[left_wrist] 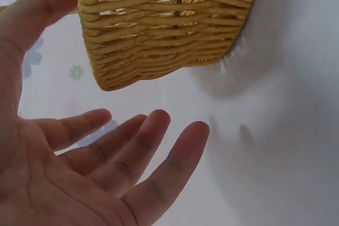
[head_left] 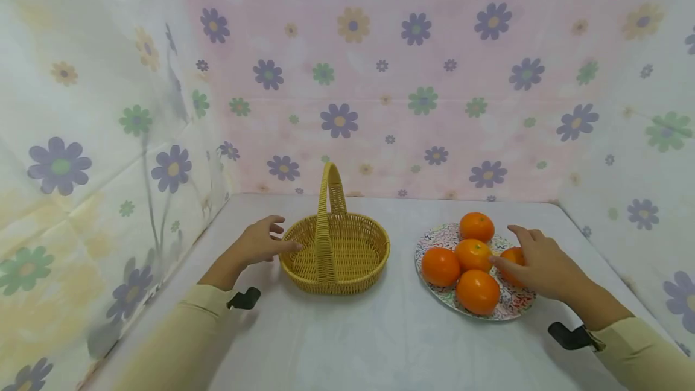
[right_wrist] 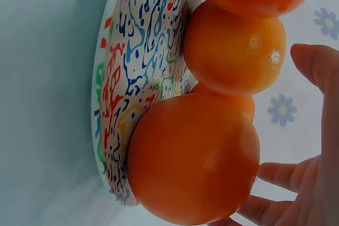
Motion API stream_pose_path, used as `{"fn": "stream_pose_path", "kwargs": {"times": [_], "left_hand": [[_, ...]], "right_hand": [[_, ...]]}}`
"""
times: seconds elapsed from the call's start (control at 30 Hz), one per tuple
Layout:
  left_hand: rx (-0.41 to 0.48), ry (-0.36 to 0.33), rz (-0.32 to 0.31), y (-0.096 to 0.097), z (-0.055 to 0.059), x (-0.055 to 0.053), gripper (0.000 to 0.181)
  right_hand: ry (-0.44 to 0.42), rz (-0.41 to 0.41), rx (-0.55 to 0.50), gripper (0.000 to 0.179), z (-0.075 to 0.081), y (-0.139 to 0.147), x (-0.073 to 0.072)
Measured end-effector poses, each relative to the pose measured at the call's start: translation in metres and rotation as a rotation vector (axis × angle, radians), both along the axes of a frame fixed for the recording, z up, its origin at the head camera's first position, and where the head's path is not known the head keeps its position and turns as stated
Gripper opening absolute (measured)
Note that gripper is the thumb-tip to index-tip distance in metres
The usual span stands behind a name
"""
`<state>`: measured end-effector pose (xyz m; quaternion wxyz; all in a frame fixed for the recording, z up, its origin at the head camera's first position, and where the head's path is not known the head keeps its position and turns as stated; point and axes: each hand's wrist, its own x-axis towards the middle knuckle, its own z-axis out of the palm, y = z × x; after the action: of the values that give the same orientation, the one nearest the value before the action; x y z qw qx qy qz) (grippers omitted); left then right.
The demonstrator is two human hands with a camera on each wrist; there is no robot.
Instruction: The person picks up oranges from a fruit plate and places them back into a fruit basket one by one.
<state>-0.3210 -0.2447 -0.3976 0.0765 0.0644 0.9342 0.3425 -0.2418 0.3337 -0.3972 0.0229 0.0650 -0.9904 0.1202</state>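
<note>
A yellow wicker basket [head_left: 336, 287] with an arched handle stands upright on the table. My left hand [head_left: 263, 240] is at its left side, the thumb reaching over the rim and the other fingers spread beside the wall. To the right, a round plate [head_left: 441, 235] with a multicoloured squiggle pattern bears several oranges [head_left: 478, 292]. Over the plate's right side is my right hand [head_left: 548, 267], beside the rightmost orange [head_left: 513, 254]. In the right wrist view, fingertips are right at that orange's far side, while the thumb [right_wrist: 315, 64] stands away from it.
A white-covered table [head_left: 380, 343] lies under everything. Flower-printed cloth [head_left: 380, 83] hangs behind it and along both sides. Dark straps [head_left: 567, 335] show at both sleeve cuffs. Between basket and plate runs a gap of bare tabletop.
</note>
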Motion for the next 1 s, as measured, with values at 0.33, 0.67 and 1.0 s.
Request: {"fn": "stream_pose_path", "kwargs": {"times": [0.33, 0.67, 1.0], "left_hand": [[0.266, -0.122, 0.13, -0.002, -0.008, -0.001, 0.095], [0.45, -0.191, 0.176, -0.003, -0.021, -0.003, 0.074], [0.553, -0.26, 0.234, -0.005, -0.032, -0.01, 0.071]], "right_hand": [[0.027, -0.017, -0.048, 0.105, -0.007, 0.002, 0.002], [0.03, -0.033, -0.138, 0.101, -0.018, 0.003, 0.004], [0.028, -0.062, -0.219, 0.1, -0.024, 0.01, 0.007]]}}
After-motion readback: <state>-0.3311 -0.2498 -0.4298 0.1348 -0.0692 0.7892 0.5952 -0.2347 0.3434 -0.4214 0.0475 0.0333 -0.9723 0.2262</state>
